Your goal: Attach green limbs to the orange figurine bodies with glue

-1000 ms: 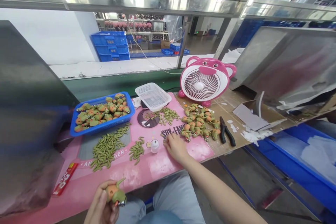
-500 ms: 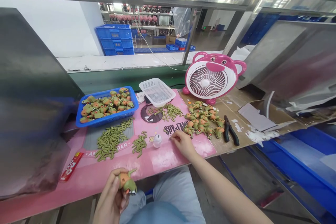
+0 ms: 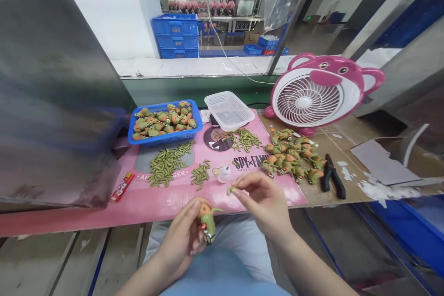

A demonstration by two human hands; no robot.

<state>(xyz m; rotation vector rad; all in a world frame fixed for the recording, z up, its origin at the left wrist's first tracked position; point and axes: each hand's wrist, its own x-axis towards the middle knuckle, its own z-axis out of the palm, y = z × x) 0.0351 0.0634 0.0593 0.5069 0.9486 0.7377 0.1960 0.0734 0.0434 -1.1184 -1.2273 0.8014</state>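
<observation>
My left hand (image 3: pixel 185 236) is closed around a green and orange figure (image 3: pixel 207 222) just past the table's front edge. A thin green piece sticks out from the figure's upper right. Between thumb and finger of my right hand (image 3: pixel 262 199) is a small green piece (image 3: pixel 230 190), a little right of and above the figure. A small white bottle (image 3: pixel 224 174) stands behind it. Piles of curved green pieces (image 3: pixel 167 165) lie on the pink mat (image 3: pixel 166 203). Similar figures fill a blue basket (image 3: pixel 165 139), and more figures (image 3: pixel 293 155) lie at the right.
Behind the mat sits a white basket (image 3: pixel 229 112), with a pink bear-shaped fan (image 3: pixel 312 95) to its right. Black-handled pliers (image 3: pixel 333 178) and paper scraps lie on the brown board. A red packet (image 3: pixel 122 187) is at the left, beside a grey panel (image 3: pixel 58 101).
My right hand has lifted from the mat and come close to the figure, with the small green piece now visible in its fingers. The figure in my left hand is tilted differently. The view has shifted.
</observation>
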